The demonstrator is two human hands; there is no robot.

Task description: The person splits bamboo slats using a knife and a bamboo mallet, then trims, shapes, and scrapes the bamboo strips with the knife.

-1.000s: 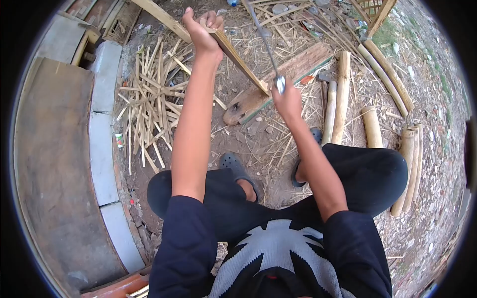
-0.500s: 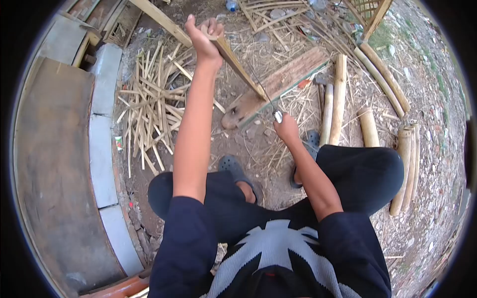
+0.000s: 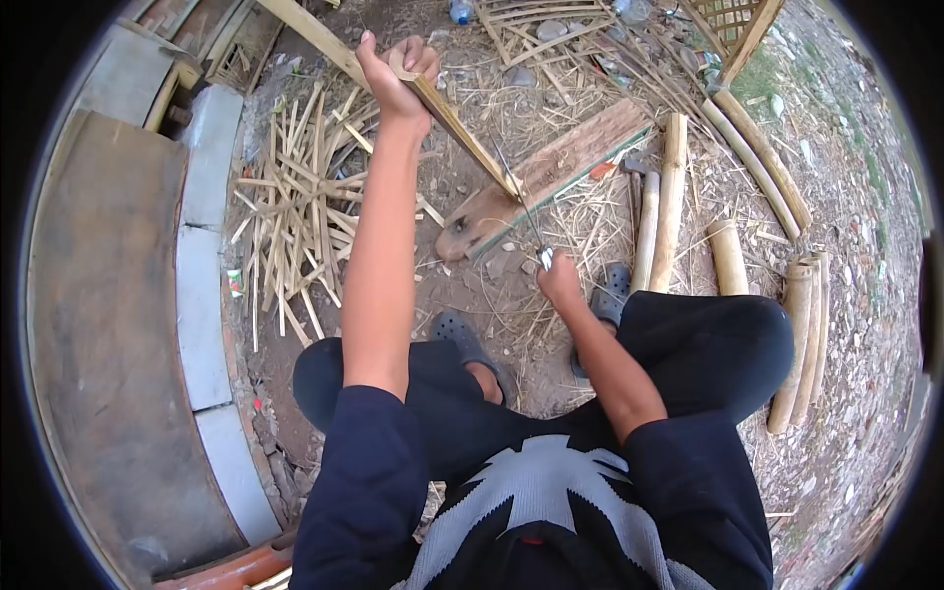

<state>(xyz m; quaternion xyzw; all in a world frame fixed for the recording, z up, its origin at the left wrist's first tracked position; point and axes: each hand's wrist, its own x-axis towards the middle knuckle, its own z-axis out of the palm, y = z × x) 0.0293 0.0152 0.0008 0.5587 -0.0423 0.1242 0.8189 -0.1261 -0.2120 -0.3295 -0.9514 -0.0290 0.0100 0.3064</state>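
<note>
OK, bamboo strip (image 3: 460, 132) runs on a slant from the person's left grip (image 3: 399, 90) down to the wooden board (image 3: 580, 155) lying on the ground (image 3: 482, 295). Lower end rests on the board or sits just over it, can't tell which. Left grip is curled round the upper end, thumb sticking up. Right grip (image 3: 560, 281) is clenched on the handle (image 3: 546, 259) of a long blade (image 3: 531, 222), which crosses right by the strip's lower end; actual contact not resolvable.

Handling, best guess: strip is light, stiff lengthwise with a bit of spring, prone to split along the grain. Outer skin probably slick, cut edges probably sharp. Best hold is the upper end, well clear of the blade; lower end wants the board as backing.

Delta vs one second ago: blade was raised clear of the strip, pointing away; now it's low, across the tip. Right grip has dropped back toward the person. Left grip and strip look near enough unchanged.
</note>
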